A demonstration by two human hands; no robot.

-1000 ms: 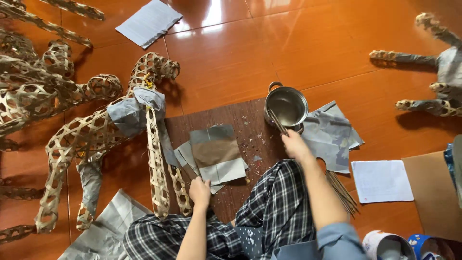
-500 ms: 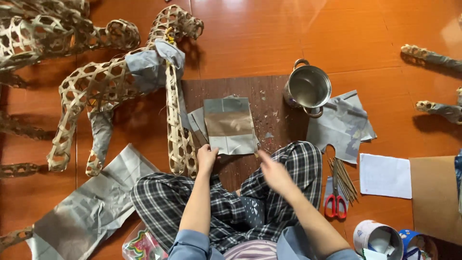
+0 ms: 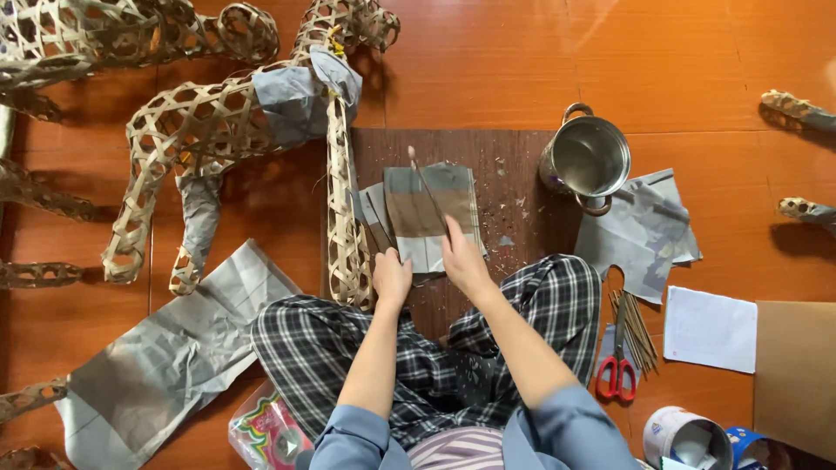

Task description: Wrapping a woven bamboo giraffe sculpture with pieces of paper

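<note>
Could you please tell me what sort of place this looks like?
Probably a home craft space on a wooden floor: woven bamboo animal frames, grey paper sheets, a metal pot and scissors surround the seated person.

Wood floor (image 3: 488, 61) carries a board (image 3: 514, 165) at centre, pot (image 3: 588, 161) (steel) at 1 o'clock, scissors (image 3: 616, 370) at 4.

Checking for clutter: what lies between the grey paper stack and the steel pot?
Head view: only bare dark wooden board with small scattered scraps between grey paper stack and steel pot.
</note>
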